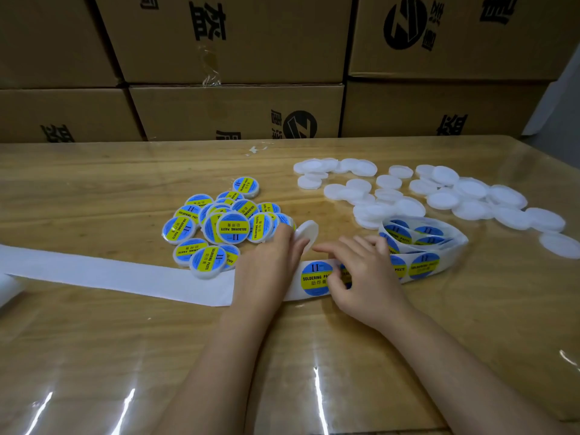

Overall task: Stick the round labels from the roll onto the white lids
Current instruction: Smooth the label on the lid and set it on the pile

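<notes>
Two open stretches of surface point(94, 189) are yours to move in: the far left corner behind the strip, and the whole near edge under your forearms. The empty white backing strip point(110, 274) runs in from the left edge. Next comes the heap of labelled lids point(219, 227), blue and yellow, reading SOLDERING PASTE. Your left hand point(270, 262) grips one plain white lid point(307, 235) on edge, just beside that heap. Between your hands a round label point(315, 277) with the same words lies on the strip. Your right hand point(361, 271) rests on the strip, fingers bent over the next label; you cannot tell whether it pinches it. The loose roll point(420, 243) touches the scattered unlabelled lids point(439, 193), which reach the right edge. Cardboard boxes point(235, 111) wall the far edge
</notes>
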